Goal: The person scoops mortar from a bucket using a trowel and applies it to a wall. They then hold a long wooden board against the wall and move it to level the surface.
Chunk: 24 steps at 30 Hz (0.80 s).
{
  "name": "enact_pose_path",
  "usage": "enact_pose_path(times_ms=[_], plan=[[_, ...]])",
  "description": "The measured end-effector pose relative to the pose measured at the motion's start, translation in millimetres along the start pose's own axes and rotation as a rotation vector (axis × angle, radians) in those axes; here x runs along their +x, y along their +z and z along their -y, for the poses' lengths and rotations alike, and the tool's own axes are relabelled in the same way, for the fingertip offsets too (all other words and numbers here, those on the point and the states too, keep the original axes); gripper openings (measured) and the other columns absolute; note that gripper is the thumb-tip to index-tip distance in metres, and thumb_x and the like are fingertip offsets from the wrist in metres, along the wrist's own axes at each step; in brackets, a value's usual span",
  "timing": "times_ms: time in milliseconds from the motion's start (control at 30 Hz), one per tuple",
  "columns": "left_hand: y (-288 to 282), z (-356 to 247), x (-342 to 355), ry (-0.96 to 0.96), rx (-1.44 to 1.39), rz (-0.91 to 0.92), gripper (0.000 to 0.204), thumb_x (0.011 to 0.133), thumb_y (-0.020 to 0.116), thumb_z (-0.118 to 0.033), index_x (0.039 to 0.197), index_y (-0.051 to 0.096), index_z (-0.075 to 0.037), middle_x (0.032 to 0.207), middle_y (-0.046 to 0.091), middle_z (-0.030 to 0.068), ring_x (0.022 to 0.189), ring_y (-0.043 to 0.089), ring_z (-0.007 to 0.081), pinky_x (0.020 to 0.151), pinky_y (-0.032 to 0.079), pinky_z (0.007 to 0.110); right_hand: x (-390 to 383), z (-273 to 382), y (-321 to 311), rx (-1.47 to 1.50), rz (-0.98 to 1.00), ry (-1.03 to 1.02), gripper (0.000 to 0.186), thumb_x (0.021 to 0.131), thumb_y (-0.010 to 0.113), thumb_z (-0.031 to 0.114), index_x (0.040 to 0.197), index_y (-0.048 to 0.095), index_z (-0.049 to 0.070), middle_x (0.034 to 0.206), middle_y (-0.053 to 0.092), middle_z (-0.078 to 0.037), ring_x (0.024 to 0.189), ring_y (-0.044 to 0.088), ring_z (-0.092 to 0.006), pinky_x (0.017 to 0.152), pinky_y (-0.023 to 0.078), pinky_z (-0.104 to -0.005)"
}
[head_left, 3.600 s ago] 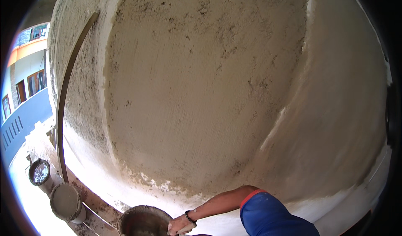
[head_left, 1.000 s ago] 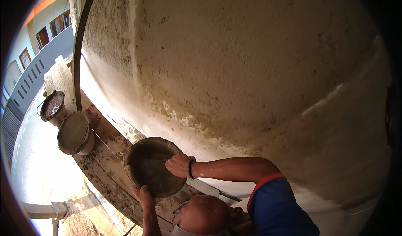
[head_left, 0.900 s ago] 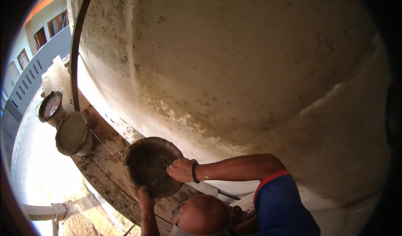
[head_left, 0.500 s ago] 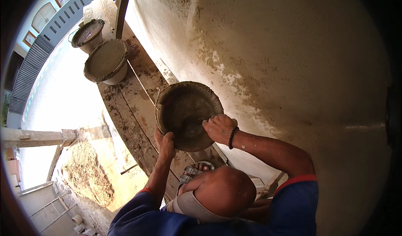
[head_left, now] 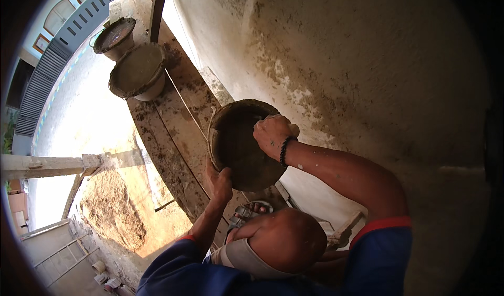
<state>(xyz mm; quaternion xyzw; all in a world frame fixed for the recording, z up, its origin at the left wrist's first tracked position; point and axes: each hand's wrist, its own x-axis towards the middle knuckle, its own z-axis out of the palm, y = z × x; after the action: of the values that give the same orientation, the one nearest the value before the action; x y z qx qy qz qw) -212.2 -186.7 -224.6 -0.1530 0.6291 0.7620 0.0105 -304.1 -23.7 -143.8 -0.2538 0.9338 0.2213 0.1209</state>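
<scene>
My left hand (head_left: 218, 180) grips the near-left rim of a dark, mortar-crusted bucket (head_left: 245, 167), thumb toward me. My right hand (head_left: 274, 134), with a dark beaded band on the wrist, is closed round a tool handle over the bucket's right part; the tool's working end is hidden. Inside the bucket is dark wet residue. My bent bare knee (head_left: 289, 238) and sandalled foot (head_left: 252, 212) are below it, on the plank platform (head_left: 173, 141).
Two crusted buckets (head_left: 137, 67) stand at the platform's far end beside an upright board (head_left: 156, 12). A rough plastered wall (head_left: 367, 86) rises to the right. Down at the left are a timber beam (head_left: 42, 166), a sand pile (head_left: 110, 207), a metal ladder (head_left: 63, 262) and a grey fence (head_left: 84, 18).
My view has swung down from the wall to the platform and bucket. In the last half second my right hand moved up toward the bucket's far side; my left stayed at the rim.
</scene>
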Motion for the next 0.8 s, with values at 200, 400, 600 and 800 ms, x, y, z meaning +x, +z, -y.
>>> enact_pose_path(times_ms=[200,400,600,800], plan=[[3.2,-3.5,-5.9,0.013,0.072,-0.013,0.054,0.068,0.046,0.0,0.122,0.047,0.005,0.104,0.061,0.0141,0.094,0.058,0.0212,0.085,0.045,0.031,8.7,-27.4,5.0,0.173,0.343,-0.189,0.018,0.069,0.056,0.014,0.076,0.07,0.006,0.078,0.069,-0.015,0.076,0.069,-0.0286,0.061,0.055,-0.0412],[-2.4,7.9,-6.5,0.04,-0.018,-0.03,0.052,0.068,0.047,-0.001,0.12,0.049,0.004,0.102,0.061,0.0127,0.092,0.058,0.0202,0.084,0.046,0.031,-11.2,-30.4,30.9,0.892,0.825,-0.053,0.018,0.072,0.055,0.017,0.075,0.061,0.0,0.065,0.063,-0.015,0.056,0.063,-0.0257,0.049,0.049,-0.0382],[-17.6,13.9,-3.5,0.001,-0.002,-0.014,0.054,0.067,0.046,-0.001,0.12,0.049,0.004,0.105,0.06,0.0129,0.095,0.057,0.0203,0.085,0.045,0.031,-42.4,-4.9,46.0,1.439,0.794,0.087,0.028,0.082,0.061,0.022,0.098,0.058,-0.001,0.064,0.057,-0.011,0.051,0.057,-0.02,0.045,0.045,-0.0351],[-23.5,20.7,-1.0,0.034,-0.072,-0.006,0.055,0.067,0.046,-0.001,0.121,0.048,0.004,0.107,0.059,0.0132,0.098,0.056,0.0214,0.087,0.044,0.031,-57.3,16.9,48.7,1.737,0.759,0.248,0.019,0.087,0.057,0.022,0.089,0.056,0.004,0.062,0.054,-0.008,0.046,0.053,-0.0167,0.039,0.043,-0.032]])
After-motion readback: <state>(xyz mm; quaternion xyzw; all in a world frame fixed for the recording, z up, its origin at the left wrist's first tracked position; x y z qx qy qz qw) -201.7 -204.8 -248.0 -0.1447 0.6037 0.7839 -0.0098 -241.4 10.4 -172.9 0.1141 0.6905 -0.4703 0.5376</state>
